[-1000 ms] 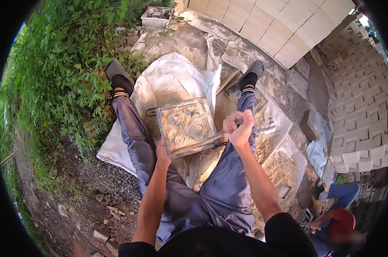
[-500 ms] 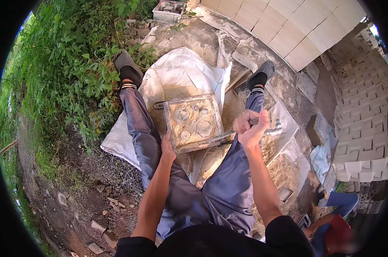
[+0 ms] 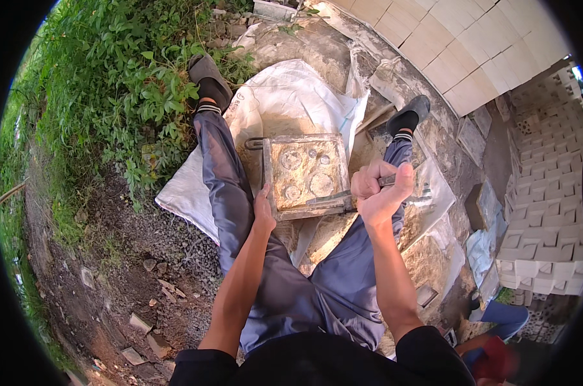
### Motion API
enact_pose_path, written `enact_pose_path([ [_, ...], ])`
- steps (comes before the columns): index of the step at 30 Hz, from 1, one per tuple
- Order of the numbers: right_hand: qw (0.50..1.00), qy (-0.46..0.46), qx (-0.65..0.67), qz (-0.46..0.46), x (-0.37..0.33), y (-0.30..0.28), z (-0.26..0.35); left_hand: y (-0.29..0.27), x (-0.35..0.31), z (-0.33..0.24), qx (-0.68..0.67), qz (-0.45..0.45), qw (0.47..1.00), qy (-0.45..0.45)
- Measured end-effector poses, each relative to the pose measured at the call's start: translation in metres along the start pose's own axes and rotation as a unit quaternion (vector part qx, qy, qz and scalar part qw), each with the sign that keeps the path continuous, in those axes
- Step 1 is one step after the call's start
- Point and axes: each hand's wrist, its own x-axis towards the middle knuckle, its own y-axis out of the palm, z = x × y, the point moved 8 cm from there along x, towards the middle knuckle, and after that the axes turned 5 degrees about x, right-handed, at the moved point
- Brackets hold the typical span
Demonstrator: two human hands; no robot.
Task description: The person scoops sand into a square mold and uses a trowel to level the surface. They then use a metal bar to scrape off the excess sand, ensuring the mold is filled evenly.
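Note:
Between my spread legs sits a square frame (image 3: 272,161) packed with tan sand (image 3: 302,168). Several round shapes of different sizes, such as the large disc (image 3: 321,185), are set into its surface. A bent metal handle (image 3: 254,144) sticks out at the frame's far left. My left hand (image 3: 263,207) grips the frame's left side near its close corner. My right hand (image 3: 383,193) is closed with the thumb up around a long, flat blade-like tool (image 3: 330,198). The blade lies over the frame's near edge; its exact tip is hard to make out.
A white woven sack (image 3: 291,90) is spread under the frame, with loose sand around it. Leafy plants (image 3: 117,96) grow at left. Stacked pale blocks (image 3: 542,206) stand at right, near a large tiled-looking block wall (image 3: 459,45). Another person's red-clothed part (image 3: 494,360) shows at lower right.
The whole view has shifted, so the frame and legs appear farther right. Relative to the frame, my right hand and the tool have moved left, with the blade reaching farther across the near side.

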Motion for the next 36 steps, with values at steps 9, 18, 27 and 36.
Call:
enact_pose_path([
  [9, 0.999, 0.037, -0.001, -0.016, -0.002, 0.004, -0.04, 0.013, 0.003, 0.008, -0.004, 0.008, 1.0, -0.027],
  [18, 0.997, 0.019, -0.067, 0.037, -0.014, 0.015, -0.069, 0.009, -0.012, 0.003, 0.007, -0.008, 0.999, -0.043],
  [27, 0.994, -0.008, -0.101, 0.051, -0.022, 0.03, -0.071, 0.007, -0.009, 0.007, 0.017, -0.021, 0.998, -0.048],
  [36, 0.998, 0.06, 0.017, 0.016, -0.005, 0.048, -0.024, 0.011, -0.021, -0.006, 0.015, 0.001, 0.999, -0.034],
])
